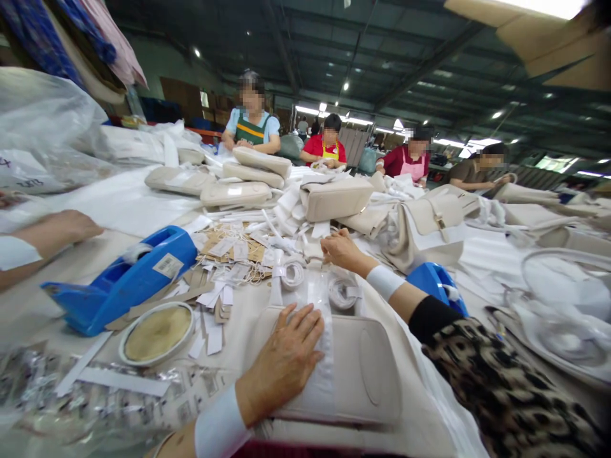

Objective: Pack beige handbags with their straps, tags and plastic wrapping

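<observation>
A beige handbag [363, 362] lies flat before me, with a white strip of wrapping [327, 343] running down its middle. My left hand [289, 350] rests flat on the bag and the strip's edge, fingers stretched out. Past the bag's far edge, my right hand [346, 251] is closed, fingertips bent inward; what they grip, if anything, I cannot make out. Two wrapped strap coils, a left coil [292, 275] and a right coil [342, 292], sit at the bag's far edge, between my hands.
At left stand a blue tape dispenser [128, 273] and a round dish [157, 334] of yellowish stuff. Paper tags [233, 248] lie beyond them. Another blue dispenser [436, 286] is under my right arm. Beige bags [337, 197] are heaped ahead. Another person's arm [52, 238] reaches in at left; several co-workers sit opposite.
</observation>
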